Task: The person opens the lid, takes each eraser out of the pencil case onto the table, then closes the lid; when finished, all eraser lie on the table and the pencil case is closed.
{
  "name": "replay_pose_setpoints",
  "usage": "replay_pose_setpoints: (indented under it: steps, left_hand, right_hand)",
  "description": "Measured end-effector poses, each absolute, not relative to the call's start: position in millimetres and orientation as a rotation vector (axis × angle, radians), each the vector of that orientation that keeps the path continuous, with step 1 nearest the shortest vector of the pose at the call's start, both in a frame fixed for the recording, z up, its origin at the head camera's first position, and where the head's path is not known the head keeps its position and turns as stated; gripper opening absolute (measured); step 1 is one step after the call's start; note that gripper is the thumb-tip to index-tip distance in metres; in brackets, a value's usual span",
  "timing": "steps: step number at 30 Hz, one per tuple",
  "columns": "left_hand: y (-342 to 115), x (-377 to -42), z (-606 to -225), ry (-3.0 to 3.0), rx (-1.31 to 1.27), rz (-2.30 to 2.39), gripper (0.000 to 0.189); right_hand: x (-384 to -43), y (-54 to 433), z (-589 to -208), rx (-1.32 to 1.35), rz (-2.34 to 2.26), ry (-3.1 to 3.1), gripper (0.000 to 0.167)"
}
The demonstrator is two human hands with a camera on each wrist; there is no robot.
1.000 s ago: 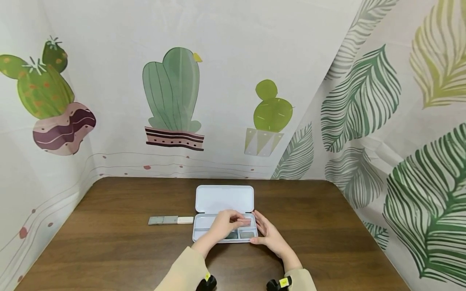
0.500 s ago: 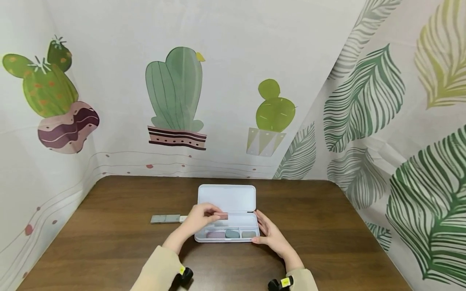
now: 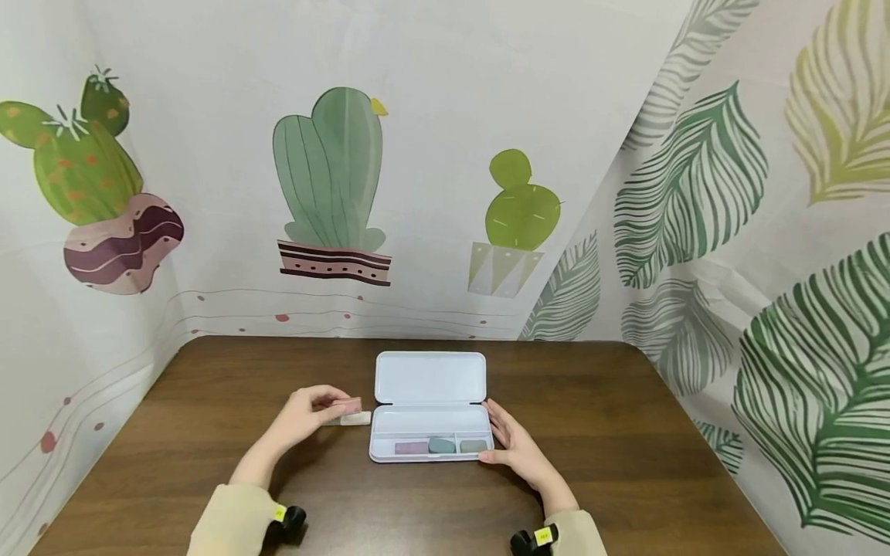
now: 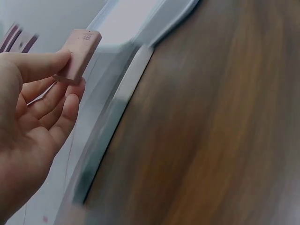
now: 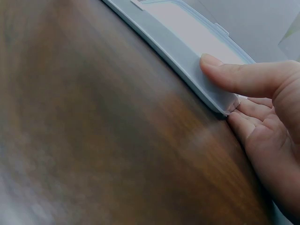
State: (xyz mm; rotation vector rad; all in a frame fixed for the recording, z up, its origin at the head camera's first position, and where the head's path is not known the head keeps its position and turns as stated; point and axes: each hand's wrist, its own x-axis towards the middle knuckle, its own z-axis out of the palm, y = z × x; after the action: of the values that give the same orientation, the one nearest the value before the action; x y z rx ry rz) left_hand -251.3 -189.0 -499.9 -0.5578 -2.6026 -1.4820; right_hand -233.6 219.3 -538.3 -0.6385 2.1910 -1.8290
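My left hand (image 3: 299, 419) pinches a pink eraser (image 4: 82, 55) marked 4B between thumb and fingers, above the table and left of the pencil case. Below it lies a row of erasers, a white one (image 3: 358, 418) by the case and grey-green ones (image 4: 101, 143) partly hidden by the hand in the head view. The pale blue pencil case (image 3: 431, 418) stands with its lid (image 3: 431, 377) raised. My right hand (image 3: 516, 448) grips its right end, thumb at the front corner. In its front compartments sit a purple eraser (image 3: 412, 448), a teal one (image 3: 442, 445) and a grey one (image 3: 473, 445).
The brown wooden table (image 3: 389, 517) reaches back to a white cloth wall (image 3: 431, 154) printed with cacti and leaves. Black wrist cameras (image 3: 534, 542) sit at both sleeves.
My left hand has carried the pink eraser out of the case, leftward to above the row on the table. The right hand stays at the case's right end.
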Motion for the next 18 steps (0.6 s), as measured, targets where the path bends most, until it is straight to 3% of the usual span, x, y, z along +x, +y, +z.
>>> replay_pose_setpoints:
  steps: [18]
  left_hand:
    - [-279, -231, -499, -2.796, -0.102, -1.246, 0.033]
  right_hand:
    - [-233, 219, -537, -0.615, -1.847, 2.166, 0.1]
